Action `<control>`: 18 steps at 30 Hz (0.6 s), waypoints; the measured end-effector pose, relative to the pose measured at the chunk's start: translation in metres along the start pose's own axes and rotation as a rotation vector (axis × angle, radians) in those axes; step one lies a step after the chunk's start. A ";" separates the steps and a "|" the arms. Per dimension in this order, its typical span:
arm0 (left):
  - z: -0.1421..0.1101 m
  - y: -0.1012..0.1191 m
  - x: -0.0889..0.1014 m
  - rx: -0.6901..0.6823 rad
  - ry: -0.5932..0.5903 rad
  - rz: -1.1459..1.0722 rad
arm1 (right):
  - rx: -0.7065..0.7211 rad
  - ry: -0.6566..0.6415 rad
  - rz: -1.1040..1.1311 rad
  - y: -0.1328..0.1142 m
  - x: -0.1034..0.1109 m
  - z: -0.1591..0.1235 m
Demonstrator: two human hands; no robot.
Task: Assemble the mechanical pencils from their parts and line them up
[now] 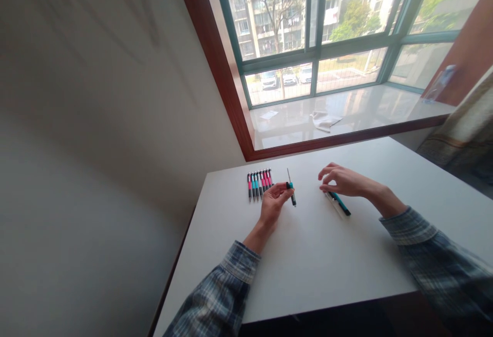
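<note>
My left hand (274, 203) is closed around a teal and black pen (290, 188) and holds it just above the white table (308, 255), tip pointing away from me. My right hand (341, 180) rests on the table to the right, fingers curled over the end of another teal pen (341, 204) that lies flat beside a thin white part. A row of several pink and teal pens (259, 183) lies side by side just left of my left hand.
A wide window sill (346, 113) with a crumpled white cloth (324, 120) and a paper runs behind the table. A plain wall stands on the left, and a dark patterned seat (462, 136) is at the right.
</note>
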State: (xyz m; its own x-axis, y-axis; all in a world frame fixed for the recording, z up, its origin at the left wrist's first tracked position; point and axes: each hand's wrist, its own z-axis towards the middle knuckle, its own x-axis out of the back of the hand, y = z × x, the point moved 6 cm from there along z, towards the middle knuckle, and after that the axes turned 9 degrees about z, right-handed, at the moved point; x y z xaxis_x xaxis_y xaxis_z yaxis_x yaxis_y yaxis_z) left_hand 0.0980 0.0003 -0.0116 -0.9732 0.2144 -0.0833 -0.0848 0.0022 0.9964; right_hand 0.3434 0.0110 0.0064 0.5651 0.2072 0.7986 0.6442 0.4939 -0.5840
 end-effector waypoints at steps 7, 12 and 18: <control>0.003 -0.002 0.000 -0.011 -0.002 -0.007 | 0.029 0.005 0.033 -0.010 -0.003 0.002; 0.004 -0.003 0.000 -0.001 0.005 -0.003 | 0.037 0.081 0.032 -0.014 0.002 0.004; 0.005 -0.006 0.002 -0.016 0.007 -0.004 | -0.049 0.051 -0.032 -0.014 -0.014 0.007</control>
State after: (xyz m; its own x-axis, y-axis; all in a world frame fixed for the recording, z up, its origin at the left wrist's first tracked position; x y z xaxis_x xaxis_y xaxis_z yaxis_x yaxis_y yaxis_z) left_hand 0.0981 0.0057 -0.0175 -0.9743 0.2075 -0.0873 -0.0918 -0.0124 0.9957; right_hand 0.3228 0.0066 0.0048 0.5686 0.1476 0.8093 0.6861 0.4576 -0.5655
